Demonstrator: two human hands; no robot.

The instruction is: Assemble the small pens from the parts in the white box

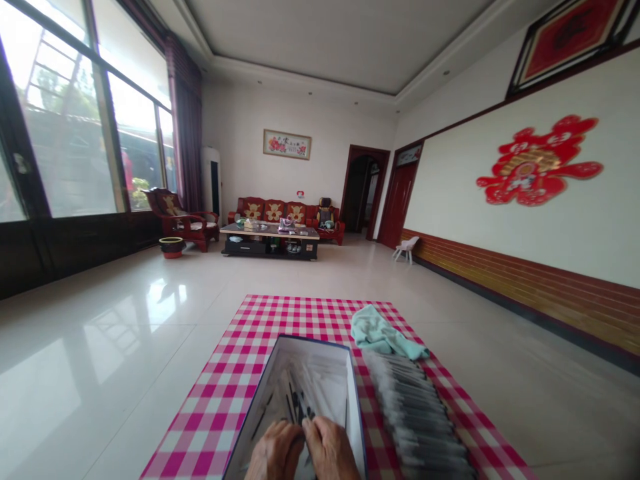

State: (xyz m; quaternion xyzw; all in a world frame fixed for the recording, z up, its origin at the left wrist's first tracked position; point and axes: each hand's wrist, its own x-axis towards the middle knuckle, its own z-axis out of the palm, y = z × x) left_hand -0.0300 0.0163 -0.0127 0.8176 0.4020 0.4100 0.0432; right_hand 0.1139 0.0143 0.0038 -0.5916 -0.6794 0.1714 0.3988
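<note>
Inside the open box [320, 350], dark pen-like sticks [300, 405] lie at the left hand [276, 448] and right hand [330, 447], fingers curled; whether either grips one cannot be told. Working low between the walls should contain loose pieces.

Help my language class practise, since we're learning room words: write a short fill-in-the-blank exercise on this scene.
1. The checked tablecloth is white and ____.
2. The pale green cloth lies on the picture's ____ side of the tablecloth.
3. The large decoration on the pale wall at right is mostly ____.
4. The left hand and right hand are close together above an open ____.

Missing words: pink; right; red; box.
</note>
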